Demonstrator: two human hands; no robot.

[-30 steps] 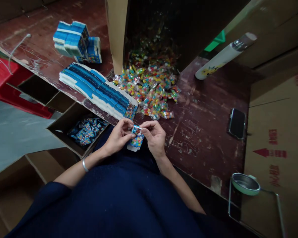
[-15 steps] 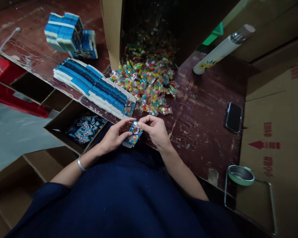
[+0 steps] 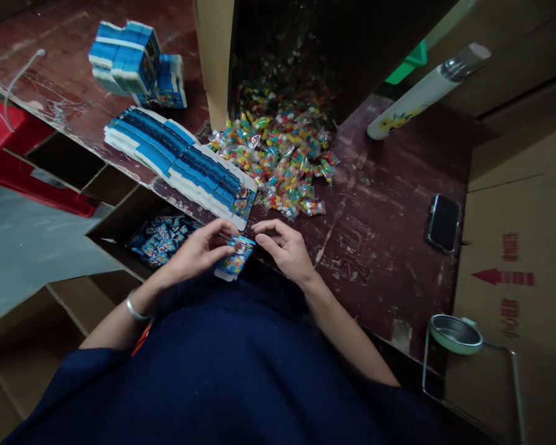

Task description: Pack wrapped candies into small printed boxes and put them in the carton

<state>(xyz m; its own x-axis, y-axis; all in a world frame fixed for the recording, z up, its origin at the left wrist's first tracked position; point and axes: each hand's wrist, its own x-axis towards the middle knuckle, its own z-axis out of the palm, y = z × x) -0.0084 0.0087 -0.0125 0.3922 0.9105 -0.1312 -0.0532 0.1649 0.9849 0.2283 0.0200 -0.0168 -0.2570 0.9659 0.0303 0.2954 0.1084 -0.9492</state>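
Between thumb and fingers, my left hand (image 3: 202, 252) grips a small blue printed candy box (image 3: 235, 258), tilted over my lap at the table's front edge. A pale flap sticks out at the box's lower end. My right hand (image 3: 283, 247) is just right of the box, apart from it, fingers bent and loosely apart with nothing seen in them. Beyond my hands, a long row of flattened blue boxes (image 3: 180, 161) lies on the table. Clear packets of colourful candies (image 3: 282, 161) spill in a heap beside that row.
An open carton (image 3: 120, 241) below the table's left edge holds many small blue boxes. Banded blue stacks (image 3: 125, 59) stand at the back left. On the right are a white flask (image 3: 412, 102), a phone (image 3: 443, 222) and a metal cup (image 3: 456, 334) in a wire holder.
My left hand has shifted left and slightly down with the candy box. My right hand has let go of the box's upper end, and a gap now separates them.
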